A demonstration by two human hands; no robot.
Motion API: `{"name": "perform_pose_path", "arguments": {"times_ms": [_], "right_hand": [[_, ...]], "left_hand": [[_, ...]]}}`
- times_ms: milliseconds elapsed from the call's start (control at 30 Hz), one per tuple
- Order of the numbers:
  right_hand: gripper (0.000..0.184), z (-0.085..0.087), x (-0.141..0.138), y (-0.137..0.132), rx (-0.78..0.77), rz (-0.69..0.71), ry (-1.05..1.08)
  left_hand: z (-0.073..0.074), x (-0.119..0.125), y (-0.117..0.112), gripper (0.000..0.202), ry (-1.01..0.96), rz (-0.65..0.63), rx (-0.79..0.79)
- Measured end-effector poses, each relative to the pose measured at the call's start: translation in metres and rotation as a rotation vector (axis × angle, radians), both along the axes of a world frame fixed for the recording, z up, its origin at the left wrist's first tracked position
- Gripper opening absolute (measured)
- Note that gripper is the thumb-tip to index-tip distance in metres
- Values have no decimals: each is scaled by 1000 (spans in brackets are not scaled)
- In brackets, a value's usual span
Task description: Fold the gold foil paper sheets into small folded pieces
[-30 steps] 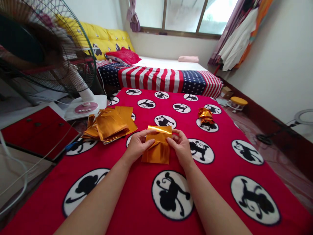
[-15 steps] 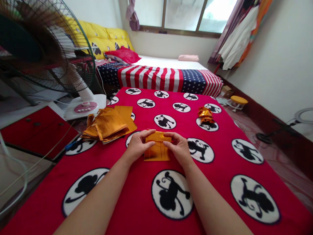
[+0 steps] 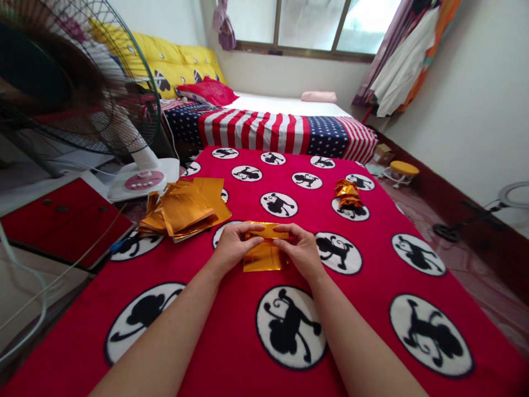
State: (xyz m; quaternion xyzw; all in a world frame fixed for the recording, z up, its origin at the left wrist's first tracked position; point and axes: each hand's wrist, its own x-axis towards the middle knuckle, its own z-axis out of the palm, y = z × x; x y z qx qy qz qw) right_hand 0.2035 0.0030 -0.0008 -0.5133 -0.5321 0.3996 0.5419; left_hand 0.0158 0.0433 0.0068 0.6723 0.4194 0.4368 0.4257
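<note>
A sheet of gold foil paper (image 3: 263,257) lies folded on the red monkey-print cloth (image 3: 372,259) in front of me. My left hand (image 3: 233,245) pinches its left top edge with thumb and fingers closed. My right hand (image 3: 301,249) presses the right top edge the same way, fingertips meeting my left hand over the fold. A loose stack of gold foil sheets (image 3: 185,208) lies to the left of my hands. A small pile of folded gold pieces (image 3: 347,194) sits further away on the right.
A standing fan (image 3: 74,82) with its white base (image 3: 142,179) stands at the left beside a red panel (image 3: 58,218). A bed with a stars-and-stripes cover (image 3: 273,129) lies beyond the cloth. A yellow stool (image 3: 403,171) and a ring-light stand (image 3: 512,204) are at the right.
The upper flap of the gold sheet was folded down towards me and flattened. Both hands came closer together on the fold; the sheet now looks about half as long.
</note>
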Motion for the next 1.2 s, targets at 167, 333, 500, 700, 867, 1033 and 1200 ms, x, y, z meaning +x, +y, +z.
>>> {"name": "perform_pose_path", "arguments": {"times_ms": [167,333,500,700,867,1033,1200], "right_hand": [[24,-2,0,0,18,-14,-38],[21,-5,0,1,21,-13,-26],[21,-4,0,1,24,-27,-30],[16,-3,-1,2,68,-45,-36],[16,-7,0,2,43,-65,39],[19,-10,1,3,0,-77,135],[19,-7,1,3,-9,-82,156]], "left_hand": [[-5,0,1,31,-33,9,-26],[-2,2,-2,27,-10,30,-10],[0,3,-1,21,-2,14,47],[-4,1,2,19,54,65,105],[-3,0,1,20,87,72,148],[0,-3,0,12,88,35,141],[-1,-3,2,13,55,60,97]]}}
